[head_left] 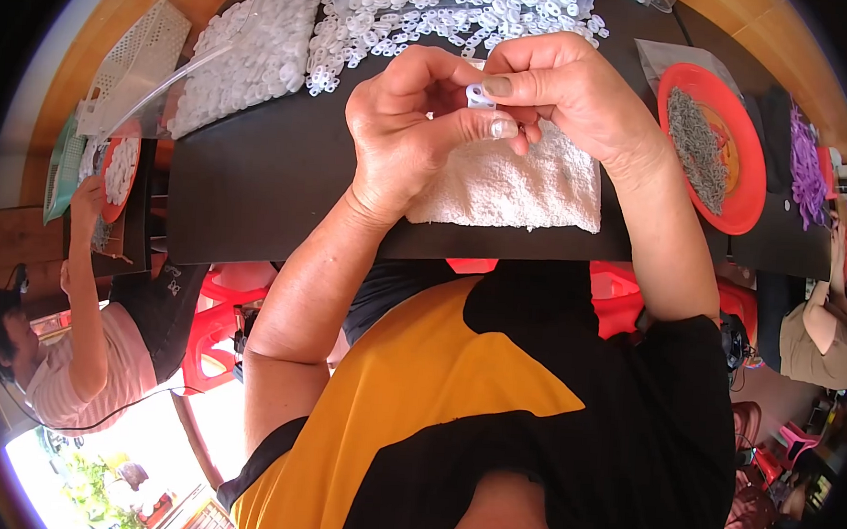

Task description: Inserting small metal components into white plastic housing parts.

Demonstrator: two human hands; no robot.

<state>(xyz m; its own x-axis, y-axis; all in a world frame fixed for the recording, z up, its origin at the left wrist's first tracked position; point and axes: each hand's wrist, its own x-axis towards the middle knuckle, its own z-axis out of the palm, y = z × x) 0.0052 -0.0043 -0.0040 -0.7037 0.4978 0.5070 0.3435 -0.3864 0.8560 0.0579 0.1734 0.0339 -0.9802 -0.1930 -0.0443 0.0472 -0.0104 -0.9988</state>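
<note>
Left grip (397,134), right grip (578,98) pinching half-hidden white clip (479,97), cloth (533,189) beneath, pieces (407,24) beyond, red dish (752,172) rightward

Shirt (644,439): black, a mustard-yellow panel (379,387) sweeping across the front to a point
Sleeves (691,360): short, black
Neckline (513,471): rounded
Left hand (398,119), right hand (576,95): bare

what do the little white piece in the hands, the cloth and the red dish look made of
Small white piece: probably molded plastic, smooth, going by its rounded, even edges.
White cloth: likely cotton terry, matte, given its nubbly surface.
Red dish: seemingly plastic, smooth and evenly colored, though coated metal isn't ruled out.
</note>
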